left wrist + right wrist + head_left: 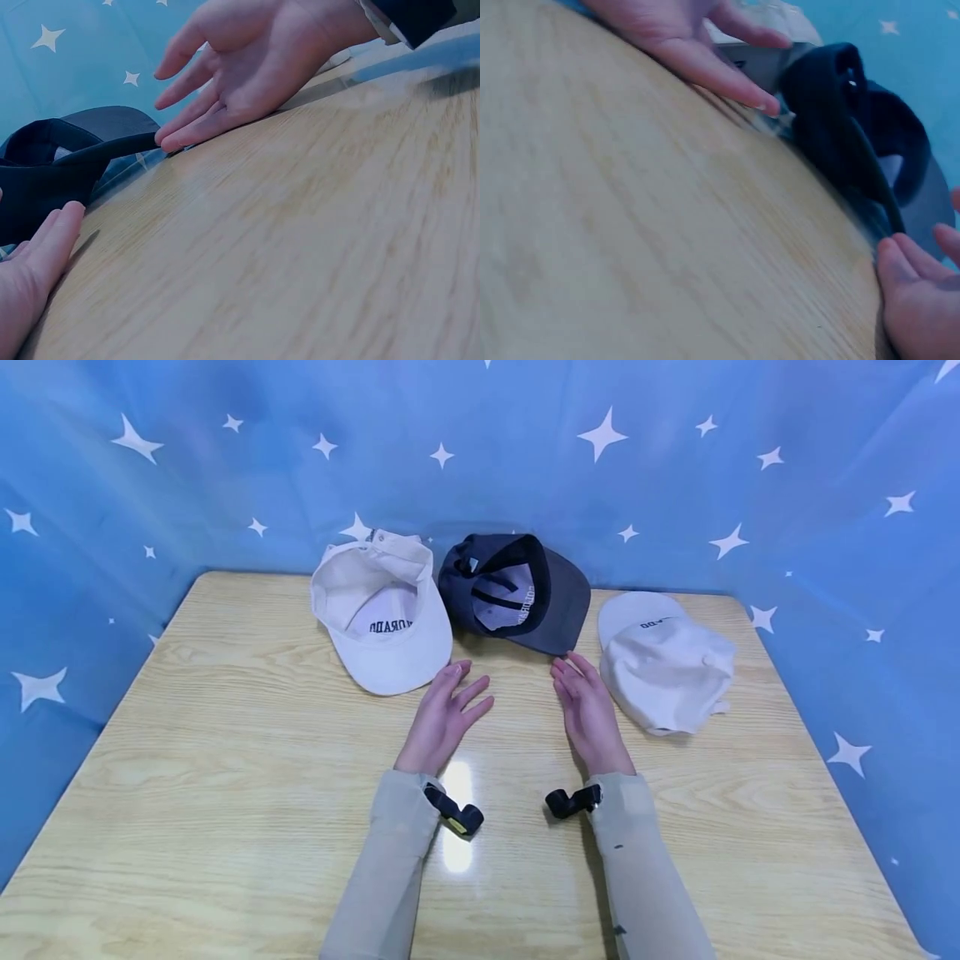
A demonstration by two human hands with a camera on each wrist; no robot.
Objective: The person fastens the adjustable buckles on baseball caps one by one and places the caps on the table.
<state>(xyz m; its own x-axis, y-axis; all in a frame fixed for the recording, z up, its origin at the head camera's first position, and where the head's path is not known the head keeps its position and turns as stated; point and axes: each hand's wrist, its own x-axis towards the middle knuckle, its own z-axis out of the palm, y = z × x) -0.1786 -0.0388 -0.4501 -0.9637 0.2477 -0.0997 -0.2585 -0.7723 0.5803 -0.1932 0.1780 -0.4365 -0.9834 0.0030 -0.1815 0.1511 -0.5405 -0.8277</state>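
A dark navy cap (465, 585) lies at the back middle of the table, its opening facing forward and its brim (566, 602) toward the right. My right hand (592, 714) has its fingers extended, fingertips right at the lower edge of that brim. Opposite it, my left hand (442, 718) is held with fingers spread and nothing in them, just in front of a white cap (397, 656) that lies with its inside showing. In the right wrist view the navy cap (829, 127) stands between the left hand (697, 52) and the right hand (926, 300).
Another white cap (663, 672) lies crown up to the right of my right hand, its brim pointing to the back. All of them are on a light wooden table (225, 777). A blue curtain with white stars (510, 468) hangs behind and along the sides.
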